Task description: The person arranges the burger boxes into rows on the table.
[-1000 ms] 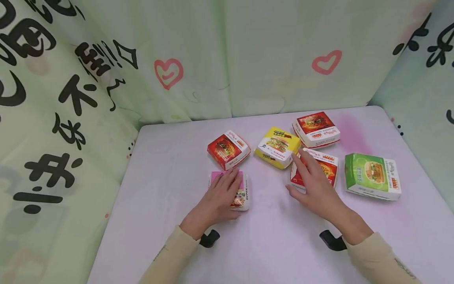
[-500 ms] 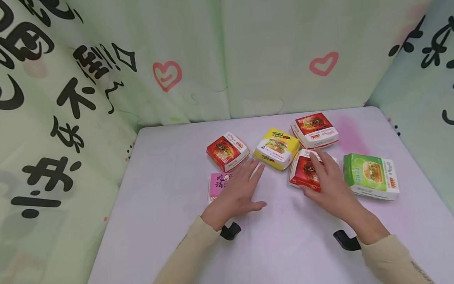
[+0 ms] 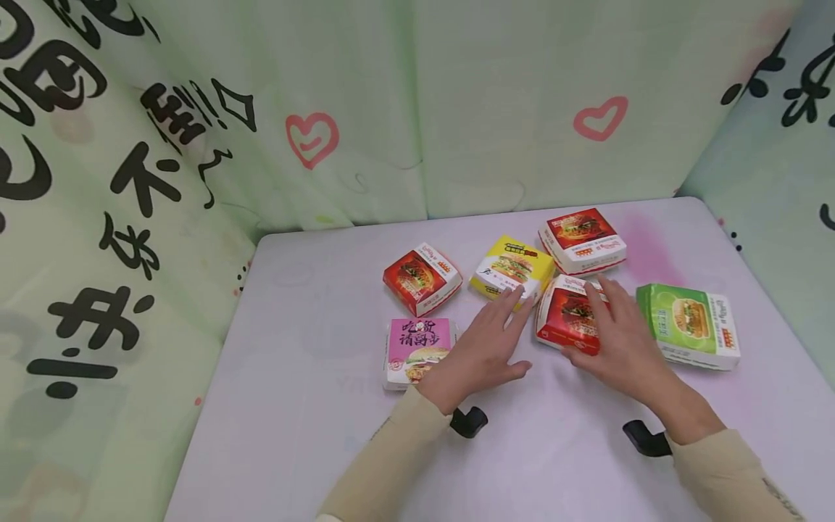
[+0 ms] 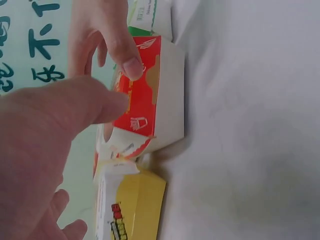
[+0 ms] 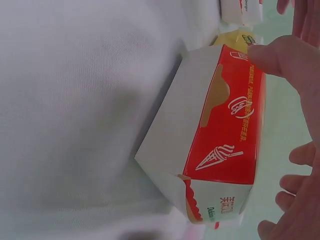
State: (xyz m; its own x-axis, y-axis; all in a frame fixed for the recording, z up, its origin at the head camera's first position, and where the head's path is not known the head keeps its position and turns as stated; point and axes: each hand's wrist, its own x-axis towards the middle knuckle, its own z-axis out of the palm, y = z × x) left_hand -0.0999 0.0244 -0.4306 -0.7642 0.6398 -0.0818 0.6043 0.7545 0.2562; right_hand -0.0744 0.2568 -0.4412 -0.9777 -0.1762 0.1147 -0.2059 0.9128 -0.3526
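Note:
My right hand (image 3: 629, 351) reaches over the right part of a red burger box (image 3: 566, 315), fingers spread. Its thumb (image 5: 275, 57) is at the box's top edge in the right wrist view; whether it touches I cannot tell. To the left of that box, my left hand (image 3: 483, 351) has its fingers extended, fingertips over the near edge of a yellow burger box (image 3: 515, 264). In the left wrist view, the left thumb (image 4: 100, 102) lies in front of the red box. Behind the left wrist sits a pink burger box (image 3: 417, 344), its lower right corner hidden.
Another red burger box (image 3: 422, 279) lies behind the pink one. A third red box (image 3: 582, 239) stands at the back right, close to the yellow one. A green burger box (image 3: 691, 322) is right of the right hand. Curtains (image 3: 489, 109) border the white table (image 3: 293, 362).
My left hand has left the pink box and moved right, up to the yellow box. My right hand has shifted slightly right over the red box. The boxes stay about where they were.

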